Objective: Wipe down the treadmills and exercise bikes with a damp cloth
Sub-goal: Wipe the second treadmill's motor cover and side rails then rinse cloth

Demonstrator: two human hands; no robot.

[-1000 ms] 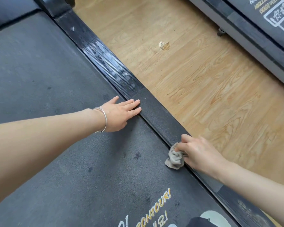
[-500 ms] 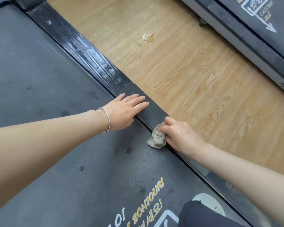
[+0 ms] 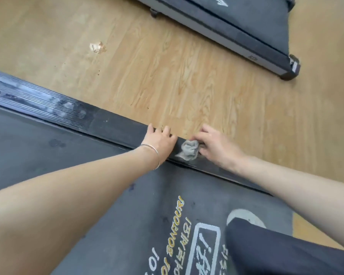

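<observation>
While the right hand point(image 3: 216, 148) pinches a grey cloth point(image 3: 189, 150) on the treadmill rail point(image 3: 111, 124), left hand point(image 3: 159, 140) (open, relaxed) resting alongside

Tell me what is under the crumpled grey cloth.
The crumpled grey cloth lies on the treadmill's black side rail, pinched by the right hand. The rail patch beneath it is covered, so its state cannot be seen.

Wooden floor point(image 3: 187, 86), near treadmill point(image 3: 48, 145), second treadmill point(image 3: 246, 26) well apart, small pale scrap point(image 3: 97, 47) on the boards.
</observation>
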